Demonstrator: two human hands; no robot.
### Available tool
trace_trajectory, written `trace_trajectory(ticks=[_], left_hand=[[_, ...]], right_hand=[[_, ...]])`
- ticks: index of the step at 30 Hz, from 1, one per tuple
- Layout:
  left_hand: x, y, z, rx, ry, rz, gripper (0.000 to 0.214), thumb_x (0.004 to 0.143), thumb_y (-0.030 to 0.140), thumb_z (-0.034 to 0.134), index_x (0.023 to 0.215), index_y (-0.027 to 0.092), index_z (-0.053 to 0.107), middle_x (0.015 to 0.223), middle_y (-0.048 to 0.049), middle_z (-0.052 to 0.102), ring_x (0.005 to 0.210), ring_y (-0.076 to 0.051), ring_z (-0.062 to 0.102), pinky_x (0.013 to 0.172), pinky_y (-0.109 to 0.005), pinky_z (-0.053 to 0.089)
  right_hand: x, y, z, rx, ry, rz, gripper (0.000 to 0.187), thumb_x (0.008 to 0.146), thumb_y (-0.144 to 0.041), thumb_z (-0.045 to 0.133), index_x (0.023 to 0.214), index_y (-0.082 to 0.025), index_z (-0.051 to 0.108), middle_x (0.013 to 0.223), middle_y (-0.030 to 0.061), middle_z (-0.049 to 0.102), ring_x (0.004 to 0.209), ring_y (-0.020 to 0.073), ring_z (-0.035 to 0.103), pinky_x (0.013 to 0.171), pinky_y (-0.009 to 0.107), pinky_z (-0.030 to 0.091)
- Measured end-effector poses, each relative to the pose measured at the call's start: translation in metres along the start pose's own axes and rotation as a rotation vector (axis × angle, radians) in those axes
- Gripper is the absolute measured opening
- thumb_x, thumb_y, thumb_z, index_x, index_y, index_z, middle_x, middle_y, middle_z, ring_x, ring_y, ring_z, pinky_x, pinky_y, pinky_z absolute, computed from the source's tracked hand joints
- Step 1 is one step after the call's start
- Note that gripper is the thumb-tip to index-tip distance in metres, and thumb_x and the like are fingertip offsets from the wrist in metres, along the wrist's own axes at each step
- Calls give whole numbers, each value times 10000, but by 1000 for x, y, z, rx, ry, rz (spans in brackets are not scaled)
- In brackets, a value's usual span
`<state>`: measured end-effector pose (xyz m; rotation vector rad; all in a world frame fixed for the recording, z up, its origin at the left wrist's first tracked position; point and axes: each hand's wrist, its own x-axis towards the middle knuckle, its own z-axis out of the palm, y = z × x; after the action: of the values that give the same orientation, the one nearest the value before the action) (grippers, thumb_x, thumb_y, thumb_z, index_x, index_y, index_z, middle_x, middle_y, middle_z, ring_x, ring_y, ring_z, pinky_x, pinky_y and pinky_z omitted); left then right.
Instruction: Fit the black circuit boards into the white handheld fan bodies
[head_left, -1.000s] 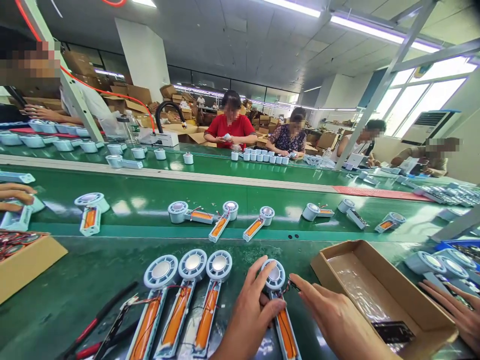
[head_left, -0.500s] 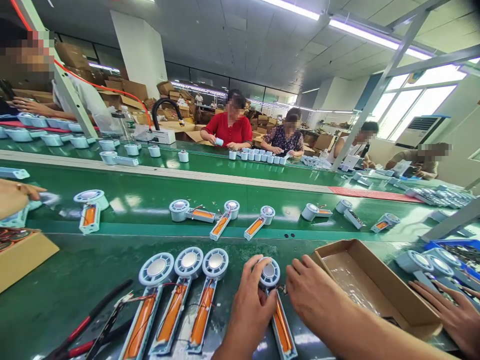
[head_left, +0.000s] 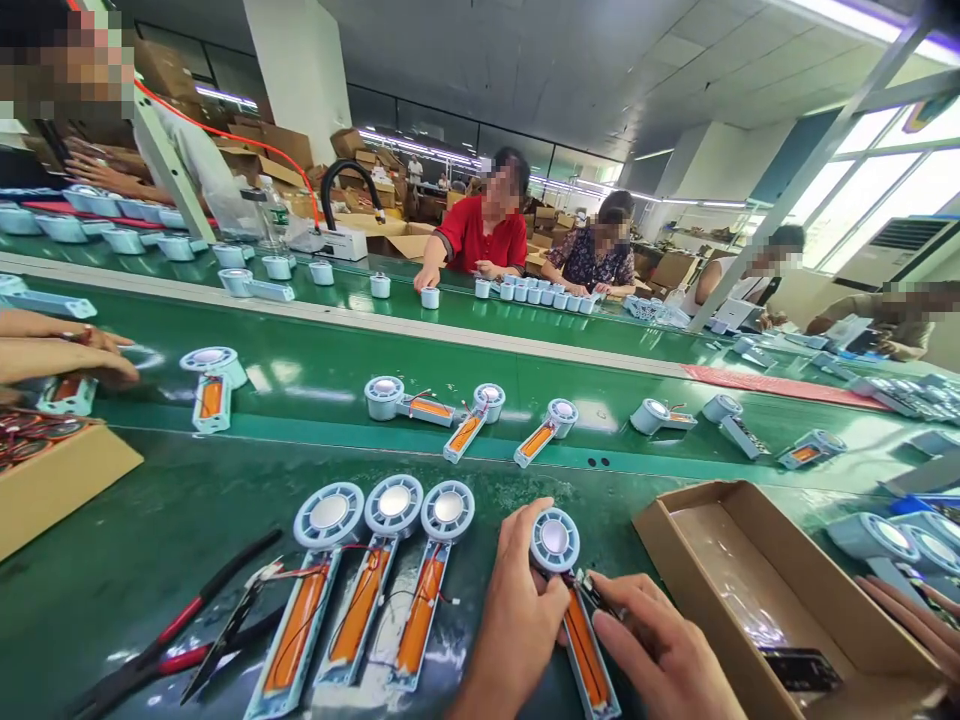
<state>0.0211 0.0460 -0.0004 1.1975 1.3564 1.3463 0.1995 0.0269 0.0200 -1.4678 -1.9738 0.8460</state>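
My left hand (head_left: 517, 605) is closed around the round head of a light-blue device housing (head_left: 555, 541) with a silver disc in its centre. From the head a narrow handle runs towards me, and an orange battery (head_left: 587, 645) with thin wires lies in it. At the neck, my right hand (head_left: 664, 640) pinches a small dark part (head_left: 598, 594), too small to identify. Left of my hands, three similar housings (head_left: 448, 510) lie in a row, batteries and loose wires showing. Pliers with red and black handles (head_left: 184, 655) lie further left, partly beneath a thin dark strip.
A cardboard box (head_left: 720, 500) with a dark board (head_left: 802, 668) inside stands at right. Another box (head_left: 75, 480) holds wires at left. Beyond, more housings (head_left: 384, 398) sit along the green belt (head_left: 322, 360). Co-workers' hands (head_left: 97, 350) are at both sides; several people sit opposite.
My right hand has turned and come in against the housing's neck, its fingers now showing the small dark part. The view has shifted slightly. Across the belt, the person in red has set a round piece down.
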Motion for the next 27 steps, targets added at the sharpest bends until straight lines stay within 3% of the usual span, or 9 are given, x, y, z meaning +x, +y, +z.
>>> trace_trajectory(ticks=[4, 7, 12, 16, 20, 23, 27], left_hand=[[-4, -7, 1, -54, -12, -9, 683, 760, 52, 553, 1388, 319, 546, 1355, -85, 555, 988, -242, 671, 881, -440, 588], [-7, -11, -3, -112, -58, -13, 639, 852, 143, 547, 1450, 359, 482, 1400, -103, 522, 871, -223, 686, 782, -436, 613], [-10, -11, -9, -124, -155, -54, 589, 940, 213, 485, 1499, 376, 403, 1530, -107, 396, 900, -204, 686, 724, -370, 619], [-12, -13, -8, -53, -123, -19, 563, 969, 228, 455, 1511, 362, 381, 1578, -84, 340, 1191, -262, 607, 908, -398, 583], [-12, -14, -8, -28, -112, 27, 548, 970, 264, 476, 1504, 357, 402, 1561, -98, 371, 1265, -309, 559, 956, -457, 563], [-12, -13, -7, -16, -119, 33, 560, 964, 291, 498, 1509, 355, 390, 1561, -105, 358, 1221, -302, 585, 935, -452, 570], [-12, -10, -5, -14, -137, -32, 616, 930, 324, 566, 1510, 364, 364, 1559, -116, 333, 872, -187, 657, 792, -385, 601]], right_hand=[[-8, 4, 23, -60, 271, -72, 352, 928, -496, 619, 1155, -266, 759, 892, 57, 661, 832, 204, 668, 765, 279, 553], [-7, 5, 34, -122, 356, -95, 360, 950, -514, 587, 1139, -264, 763, 840, 49, 626, 758, 192, 652, 701, 279, 558], [-5, 6, 36, -265, 356, -151, 298, 961, -398, 612, 1183, -242, 737, 816, 42, 609, 715, 175, 653, 653, 255, 581], [-4, 1, 34, -311, 320, -190, 268, 957, -315, 628, 1188, -223, 726, 805, 35, 598, 694, 157, 654, 654, 230, 594], [-3, -1, 38, -279, 329, -208, 265, 960, -251, 614, 1202, -201, 710, 803, 29, 582, 694, 146, 648, 652, 211, 593], [-3, 2, 43, -268, 374, -193, 271, 955, -238, 609, 1207, -202, 700, 844, 43, 586, 730, 160, 649, 661, 227, 595], [-4, 8, 54, -316, 436, -235, 311, 945, -208, 604, 1250, -196, 665, 936, 73, 600, 823, 184, 659, 718, 256, 603]])
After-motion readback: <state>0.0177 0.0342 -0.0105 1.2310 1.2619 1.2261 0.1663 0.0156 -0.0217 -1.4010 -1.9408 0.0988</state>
